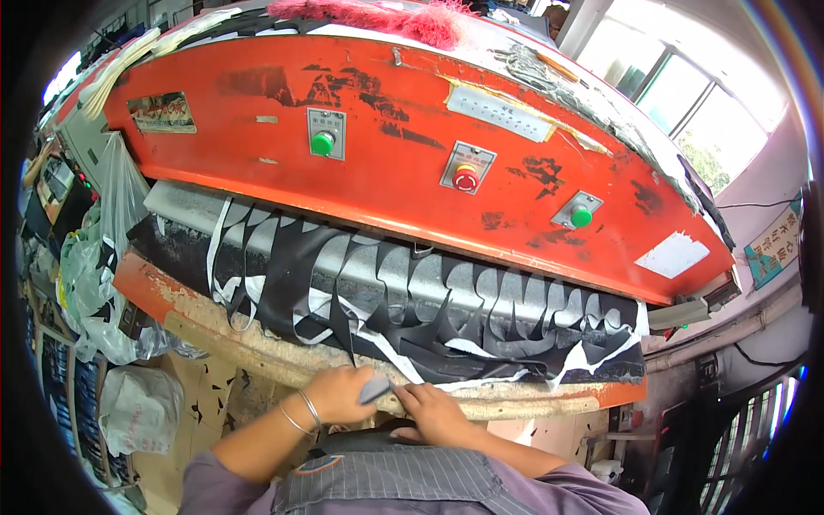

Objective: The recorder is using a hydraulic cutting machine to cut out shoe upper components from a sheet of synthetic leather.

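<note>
My left hand [341, 396], a metal bangle at its wrist, closes on a small grey piece [374, 390] with a rounded end, close to my body. Just beside it, my right hand [435, 415] has its fingers bent together near a thin dark edge; whether that belongs to the same piece cannot be seen. Beyond both hands, a black sheet with white backing [300, 266] lies crumpled over the bed of a large orange press. Rows of rounded cut-outs run through it, leaving thin strips. One narrow black strip hangs toward my left hand.
The orange press beam [386, 146] spans the far side, with green buttons [323, 143] and a red stop button [465, 178]. A worn wooden ledge [257, 343] edges the bed. Plastic bags [94, 283] hang at left above a white sack [140, 410]. Dark scraps litter the floor.
</note>
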`<state>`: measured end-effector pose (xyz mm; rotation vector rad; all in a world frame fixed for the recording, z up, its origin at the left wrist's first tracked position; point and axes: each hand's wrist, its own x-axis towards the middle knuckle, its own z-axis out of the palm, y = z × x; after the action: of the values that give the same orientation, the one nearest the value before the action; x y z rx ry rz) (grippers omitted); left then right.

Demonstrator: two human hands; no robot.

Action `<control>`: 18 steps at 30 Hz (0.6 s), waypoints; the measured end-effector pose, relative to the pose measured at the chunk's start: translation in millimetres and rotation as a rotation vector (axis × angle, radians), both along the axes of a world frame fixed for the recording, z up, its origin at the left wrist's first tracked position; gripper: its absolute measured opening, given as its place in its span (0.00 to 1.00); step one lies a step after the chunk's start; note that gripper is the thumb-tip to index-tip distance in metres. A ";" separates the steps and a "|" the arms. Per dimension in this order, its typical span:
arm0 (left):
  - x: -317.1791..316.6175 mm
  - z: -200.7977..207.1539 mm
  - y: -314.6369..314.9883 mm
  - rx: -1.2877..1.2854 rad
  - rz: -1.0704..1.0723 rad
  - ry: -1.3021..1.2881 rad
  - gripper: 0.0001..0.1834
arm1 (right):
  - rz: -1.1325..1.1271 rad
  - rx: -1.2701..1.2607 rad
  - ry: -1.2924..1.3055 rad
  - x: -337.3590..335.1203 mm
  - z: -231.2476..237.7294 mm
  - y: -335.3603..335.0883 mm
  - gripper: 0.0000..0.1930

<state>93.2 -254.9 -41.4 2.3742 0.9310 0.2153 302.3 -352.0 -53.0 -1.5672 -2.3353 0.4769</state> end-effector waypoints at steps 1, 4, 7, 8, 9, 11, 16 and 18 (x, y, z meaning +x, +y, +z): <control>0.0 -5.8 -10.7 0.102 -0.011 -0.086 0.22 | -0.047 0.110 -0.072 -10.9 -7.4 -3.1 0.30; 6.5 -15.3 -16.0 0.178 0.108 -0.116 0.21 | -0.155 0.059 -0.116 -14.8 -11.0 8.4 0.23; 12.4 -14.1 -13.6 0.167 0.168 -0.148 0.20 | -0.175 0.063 -0.109 -11.7 -7.8 15.9 0.21; 13.4 -12.5 -11.3 0.164 0.168 -0.151 0.21 | -0.170 0.059 -0.112 -11.8 -7.4 16.1 0.21; 12.4 -11.0 -10.8 0.161 0.158 -0.148 0.21 | -0.166 0.055 -0.115 -11.9 -6.0 17.0 0.21; 10.9 -5.4 -1.4 0.067 0.144 -0.055 0.21 | -0.126 -0.007 -0.101 -6.5 -0.4 21.1 0.19; 2.1 23.9 66.5 -0.269 -0.068 0.114 0.21 | -0.090 -0.541 0.203 25.2 45.3 89.3 0.18; 21.5 33.3 95.9 -0.194 0.050 -0.084 0.21 | -0.432 -0.133 0.172 33.6 50.6 141.2 0.29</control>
<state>114.7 -159.0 -8.1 2.1498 0.9288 0.2320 335.8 -210.8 -2.4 -1.9383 -1.8010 0.6385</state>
